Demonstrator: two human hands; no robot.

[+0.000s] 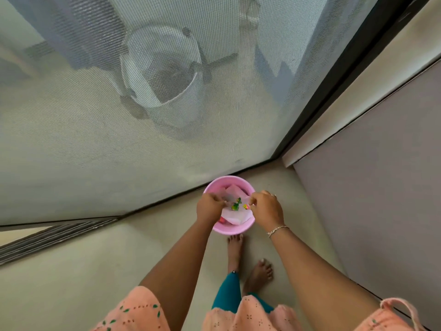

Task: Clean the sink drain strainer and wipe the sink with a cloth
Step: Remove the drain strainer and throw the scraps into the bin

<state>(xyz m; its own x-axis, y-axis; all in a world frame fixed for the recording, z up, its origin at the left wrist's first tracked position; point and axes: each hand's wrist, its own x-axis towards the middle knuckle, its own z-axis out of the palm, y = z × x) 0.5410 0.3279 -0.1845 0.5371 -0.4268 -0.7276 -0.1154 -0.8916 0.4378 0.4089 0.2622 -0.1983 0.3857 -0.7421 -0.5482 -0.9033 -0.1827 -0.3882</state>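
Pink bin point(225, 230), standing on the floor point(119, 259) in the corner where mesh screen point(95, 139) meets grey wall point(381, 187), containing white liner point(235, 215) and green-and-yellow scraps point(236, 204); left hand point(210, 207) and right hand point(267, 209), fingers curled, each apparently pinching the liner's edge over the bin's mouth.

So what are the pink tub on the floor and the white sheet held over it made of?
The pink tub looks like moulded plastic: even colour, smooth rolled rim, soft sheen. The white sheet seems thin plastic film, perhaps a bag: it crumples and looks faintly see-through where the left hand and right hand pinch it; paper is possible.
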